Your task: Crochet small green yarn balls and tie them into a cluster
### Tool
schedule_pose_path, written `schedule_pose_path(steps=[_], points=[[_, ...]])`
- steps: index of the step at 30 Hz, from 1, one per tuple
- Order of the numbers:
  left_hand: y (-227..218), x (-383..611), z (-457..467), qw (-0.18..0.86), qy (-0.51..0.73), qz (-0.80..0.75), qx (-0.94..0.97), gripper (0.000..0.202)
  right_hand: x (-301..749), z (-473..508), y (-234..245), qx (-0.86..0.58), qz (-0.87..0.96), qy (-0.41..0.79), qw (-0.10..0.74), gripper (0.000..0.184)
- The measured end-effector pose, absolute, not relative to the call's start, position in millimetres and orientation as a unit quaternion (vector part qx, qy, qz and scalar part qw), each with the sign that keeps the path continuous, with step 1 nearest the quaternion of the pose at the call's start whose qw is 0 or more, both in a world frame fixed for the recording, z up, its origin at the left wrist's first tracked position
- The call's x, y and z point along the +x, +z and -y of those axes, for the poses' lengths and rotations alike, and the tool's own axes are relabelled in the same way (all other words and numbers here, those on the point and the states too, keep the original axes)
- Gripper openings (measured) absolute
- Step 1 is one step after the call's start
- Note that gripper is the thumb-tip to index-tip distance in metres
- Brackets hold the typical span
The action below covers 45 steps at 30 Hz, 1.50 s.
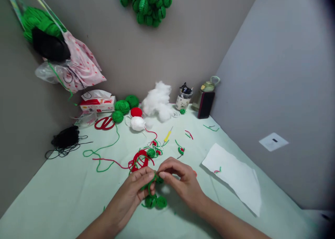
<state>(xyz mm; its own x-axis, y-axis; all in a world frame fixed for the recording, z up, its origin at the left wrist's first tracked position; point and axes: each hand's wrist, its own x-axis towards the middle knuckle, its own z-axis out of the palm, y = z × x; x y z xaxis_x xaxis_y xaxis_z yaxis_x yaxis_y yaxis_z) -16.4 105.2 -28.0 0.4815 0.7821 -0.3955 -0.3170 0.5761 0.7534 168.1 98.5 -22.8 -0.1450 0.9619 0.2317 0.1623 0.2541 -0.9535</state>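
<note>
Near the table's front, my left hand (138, 185) is closed on a small green crocheted piece (159, 179), with green yarn (150, 189) looping over its fingers. My right hand (183, 179) meets it there in a pinch, thumb and forefinger together at the edge of the piece; what lies between those fingertips is too small to make out. Just below the hands rest two green crocheted balls (161, 202). Past the fingertips is a red looped thing (138, 159), tangled with green and red yarn. Small red-and-green crocheted pieces (181, 150) lie farther back.
A yellow-handled hook (168, 136) lies mid-table. Behind it are white stuffing (158, 101), a white yarn ball (138, 123), green yarn balls (122, 107) and red-handled scissors (104, 123). A phone (206, 105) leans against a bottle (208, 86). White paper (232, 178) lies right, black yarn (65, 137) left.
</note>
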Motion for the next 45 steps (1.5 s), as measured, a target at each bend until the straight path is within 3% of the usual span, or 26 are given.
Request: schedule_pose_path(steps=[10,16,23,28,33,38,45], points=[[-33.2,-13.6,-104.1,0.817,0.351,-0.358,0.285,0.027,165.5,-92.3,-29.4,-0.386,0.746,0.238,0.488,0.017],[-31.7,-15.7,-106.0,0.803,0.366,-0.373,0.286,0.025,166.0,-91.7,-28.1,-0.381,0.763,0.189,0.487,0.013],[-36.5,-12.2,-104.8,0.812,0.387,-0.359,0.249,0.024,166.9,-89.1,-27.4,-0.363,0.823,0.076,0.431,0.011],[-37.8,-15.0,-108.0,0.81,0.384,-0.352,0.27,0.028,168.9,-91.4,-22.5,-0.337,0.802,0.186,0.457,0.029],[-39.1,-14.7,-108.4,0.818,0.325,-0.345,0.325,0.028,172.6,-101.0,-24.2,-0.46,0.68,0.39,0.417,0.024],[-36.2,-13.4,-106.6,0.817,0.288,-0.335,0.37,0.029,174.5,-108.7,-30.9,-0.417,0.565,0.59,0.399,0.024],[-39.4,-12.7,-106.7,0.804,0.288,-0.353,0.382,0.02,173.1,-106.6,-18.9,-0.41,0.55,0.614,0.389,0.031]])
